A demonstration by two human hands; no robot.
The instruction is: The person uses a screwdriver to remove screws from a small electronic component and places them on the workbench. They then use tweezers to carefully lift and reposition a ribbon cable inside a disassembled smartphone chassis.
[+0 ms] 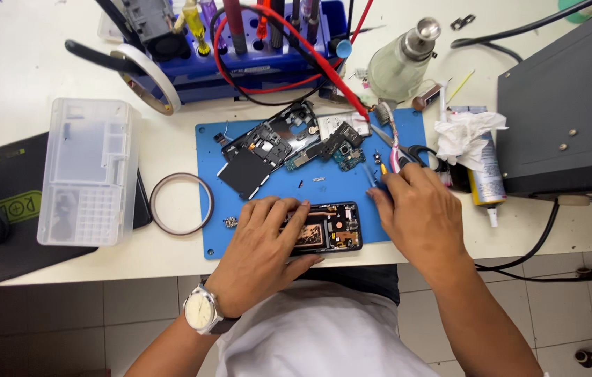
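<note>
**Blue mat, opened phone, 2 hands at work**

Blue silicone mat (208,230) lies on the white tabletop (23,63), and at its near edge sits an opened phone (334,227), back removed, its copper and black insides showing. The left hand (264,248) lies flat over the phone's left part, fingers spread and pressing down on it, a wristwatch (201,311) on the wrist. The right hand (418,209) rests just to the right of the phone, fingers drawn together around a thin tool (371,174) whose tip points at the mat above the phone; the grip itself is partly hidden, so I cannot tell how tightly it pinches.

Farther back on the mat lie a black phone frame (268,143) with parts removed and a small circuit board (345,153). Pink-handled scissors (397,150) rest near the right hand. A few small screws (230,222) sit at the mat's left edge.

Left of the mat are a thin tape ring (158,209) and a clear plastic organiser box (90,171). Behind the mat stands a blue tool rack (254,59) draped with a red cable (296,38), and beside it a glass dispenser bottle (400,63). A crumpled white tissue (467,132) lies over a tube at the right, next to a dark grey machine (568,105).
</note>
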